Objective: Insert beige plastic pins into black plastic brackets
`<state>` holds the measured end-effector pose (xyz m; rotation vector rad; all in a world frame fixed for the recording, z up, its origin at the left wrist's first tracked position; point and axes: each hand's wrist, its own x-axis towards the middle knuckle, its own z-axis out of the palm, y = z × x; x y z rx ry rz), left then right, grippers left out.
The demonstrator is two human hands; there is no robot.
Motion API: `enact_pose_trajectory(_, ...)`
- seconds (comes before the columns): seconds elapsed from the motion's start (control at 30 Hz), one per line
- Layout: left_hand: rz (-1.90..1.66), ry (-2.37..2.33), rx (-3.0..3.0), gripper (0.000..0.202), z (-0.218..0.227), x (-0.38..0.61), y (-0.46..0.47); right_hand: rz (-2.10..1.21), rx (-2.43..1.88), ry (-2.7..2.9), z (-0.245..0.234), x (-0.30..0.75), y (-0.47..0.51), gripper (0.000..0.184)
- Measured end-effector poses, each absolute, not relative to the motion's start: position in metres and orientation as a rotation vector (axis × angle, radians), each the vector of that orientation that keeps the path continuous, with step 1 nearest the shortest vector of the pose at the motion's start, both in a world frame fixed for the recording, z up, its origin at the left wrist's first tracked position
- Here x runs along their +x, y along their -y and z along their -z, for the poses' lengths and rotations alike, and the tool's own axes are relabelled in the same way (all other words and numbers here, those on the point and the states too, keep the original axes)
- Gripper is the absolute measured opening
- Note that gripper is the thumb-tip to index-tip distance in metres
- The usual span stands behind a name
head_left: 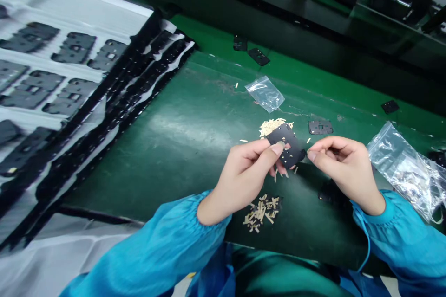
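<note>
My left hand [249,167] is closed on a thin black plastic plate [286,139] with small holes and cutouts, thumb on its face. At the plate's right corner, the thumb and forefinger of my right hand [339,164] are pinched together. Whatever lies between those fingertips is too small to make out. Just behind the plate is a heap of small pale strips [272,126]. A second pile of brownish strips [261,213] lies nearer my body. Another black plate [320,126] rests flat beyond my right hand.
On the left, stacked trays [114,4] with white lining hold several rows of black plates. A small clear bag [265,93] lies toward the back of the green table [167,148]. A larger filled bag [407,171] is at the right. Loose black parts [258,56] lie farther back.
</note>
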<state>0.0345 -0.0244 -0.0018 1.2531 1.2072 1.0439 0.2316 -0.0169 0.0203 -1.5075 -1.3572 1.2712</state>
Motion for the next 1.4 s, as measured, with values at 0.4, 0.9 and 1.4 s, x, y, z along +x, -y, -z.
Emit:
enact_pose_trajectory(0.4, -1.035, -1.148, 1.278, 0.037, 0.001, 0.034, 0.025, -1.265, -1.470, 1.377, -0.018, 0.231, 0.018, 0.002)
enact_pose_trajectory(0.9, -1.009, -1.110, 1.214, 0.034, 0.004, 0.035, 0.024, -1.438, -1.451, 1.396, -0.022, 0.232, 0.014, 0.016)
enact_pose_trajectory(1.4, -0.668, -0.675, 0.674, 0.038, 0.006, 0.029, 0.016, -2.247, -1.017, 1.020, -0.003, 0.235, 0.011, 0.038)
